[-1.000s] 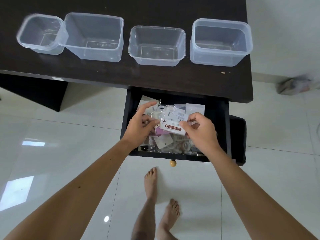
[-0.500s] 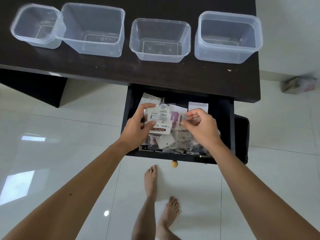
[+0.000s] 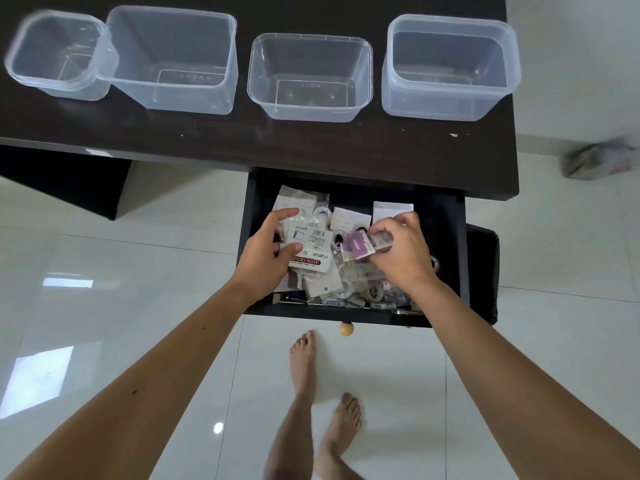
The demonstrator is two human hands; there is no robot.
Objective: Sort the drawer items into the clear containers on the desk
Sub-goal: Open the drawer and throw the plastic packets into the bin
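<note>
The open black drawer [image 3: 446,237] under the desk is full of small plastic-wrapped packets. My left hand [image 3: 266,254] grips a white sticky note pack [image 3: 311,252] with a red label, at the drawer's left. My right hand [image 3: 401,251] pinches a purple packet [image 3: 358,247] lifted slightly above the pile. Several empty clear containers stand in a row on the dark desk [image 3: 311,143]: a small one [image 3: 57,55], a tall one [image 3: 173,58], a low one [image 3: 310,76] and a lidded-rim one [image 3: 450,65].
The drawer has a round wooden knob [image 3: 346,329] at its front. My bare feet [image 3: 322,393] stand on glossy white floor tiles below it. A blurred box or bag [image 3: 599,161] lies on the floor at the right.
My left hand has taken over the sticky note pack and shifted it left. My right hand let go of it and picked up the purple packet. The camera has moved closer.
</note>
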